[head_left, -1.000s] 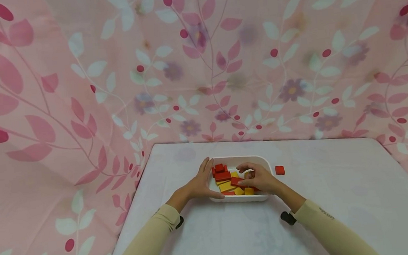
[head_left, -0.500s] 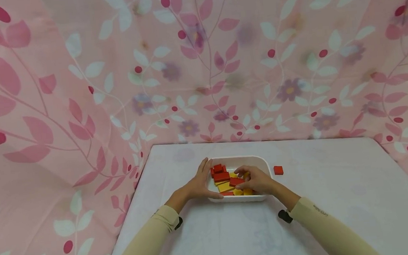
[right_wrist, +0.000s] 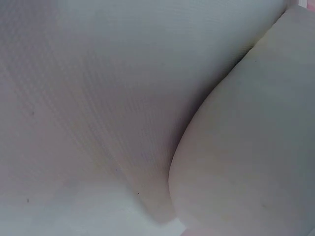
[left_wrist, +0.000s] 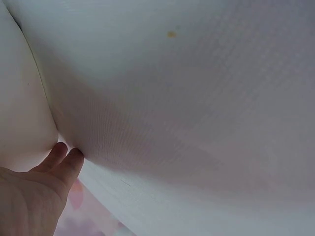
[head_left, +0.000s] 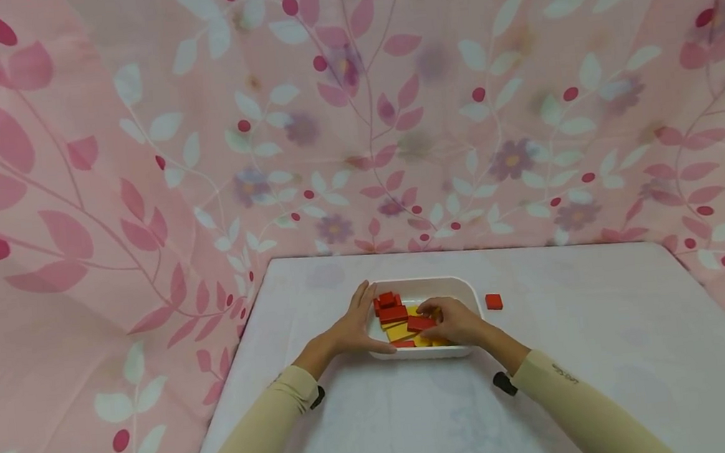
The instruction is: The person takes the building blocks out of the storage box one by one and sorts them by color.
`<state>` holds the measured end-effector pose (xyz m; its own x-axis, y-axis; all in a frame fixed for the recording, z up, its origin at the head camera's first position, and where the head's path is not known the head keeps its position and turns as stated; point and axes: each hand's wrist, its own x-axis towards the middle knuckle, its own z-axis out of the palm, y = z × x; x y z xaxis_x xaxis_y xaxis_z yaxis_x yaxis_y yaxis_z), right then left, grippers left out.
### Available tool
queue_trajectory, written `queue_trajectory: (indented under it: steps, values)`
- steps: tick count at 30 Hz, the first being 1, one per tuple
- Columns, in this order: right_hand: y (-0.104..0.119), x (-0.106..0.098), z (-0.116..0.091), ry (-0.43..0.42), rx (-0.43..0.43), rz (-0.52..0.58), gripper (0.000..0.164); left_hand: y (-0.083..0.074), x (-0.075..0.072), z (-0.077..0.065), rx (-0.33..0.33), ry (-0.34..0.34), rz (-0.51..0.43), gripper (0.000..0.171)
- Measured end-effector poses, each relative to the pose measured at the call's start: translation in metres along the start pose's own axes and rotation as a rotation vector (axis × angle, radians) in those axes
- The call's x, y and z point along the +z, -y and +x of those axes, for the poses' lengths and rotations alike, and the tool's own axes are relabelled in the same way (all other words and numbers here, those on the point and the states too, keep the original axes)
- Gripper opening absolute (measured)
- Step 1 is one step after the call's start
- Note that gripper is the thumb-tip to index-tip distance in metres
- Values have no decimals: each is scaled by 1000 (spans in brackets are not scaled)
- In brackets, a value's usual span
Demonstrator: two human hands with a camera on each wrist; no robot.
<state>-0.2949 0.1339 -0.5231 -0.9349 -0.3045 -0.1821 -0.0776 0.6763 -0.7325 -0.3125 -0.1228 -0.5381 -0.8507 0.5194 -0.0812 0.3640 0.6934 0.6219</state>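
Observation:
A white plastic tray (head_left: 468, 289) holds red and yellow blocks. My left hand (head_left: 348, 330) spans its left end, thumb along the front rim and fairly straight fingers at the back left corner. In the left wrist view, fingertips of the left hand (left_wrist: 42, 189) touch the tray's outer wall (left_wrist: 19, 98). My right hand (head_left: 456, 321) is inside the tray at the right, fingers bent over yellow blocks, thumb tip by a flat red block (head_left: 418, 323). I cannot tell whether it pinches a block. The right wrist view shows only the tray wall (right_wrist: 246, 147) and white cloth.
One red block (head_left: 494, 302) lies on the white-covered table (head_left: 591, 321), just right of the tray. Inside the tray at the left, several red blocks (head_left: 393, 314) are piled over a yellow block (head_left: 400, 332). A pink floral curtain (head_left: 352, 112) hangs behind and to the left.
My right hand has moved slightly left and down into the tray, its fingers now covering more of the yellow blocks. The left hand stays at the tray's left end.

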Motion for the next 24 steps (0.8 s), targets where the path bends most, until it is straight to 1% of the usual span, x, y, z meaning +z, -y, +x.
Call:
queue_trajectory:
  steps: [2, 7, 17, 24]
  values:
    - [0, 0, -1, 3, 9, -11, 51, 0, 0, 0, 0, 5, -9, 131]
    - [0, 1, -1, 21, -2, -28, 51, 0, 1, 1, -9, 4, -2, 129]
    - [-1, 3, 0, 34, -2, -55, 39, 3, 3, 1, 0, 3, -26, 131]
    - [-1, 2, 0, 28, -14, -71, 37, 2, 2, 3, -4, -6, 12, 131]
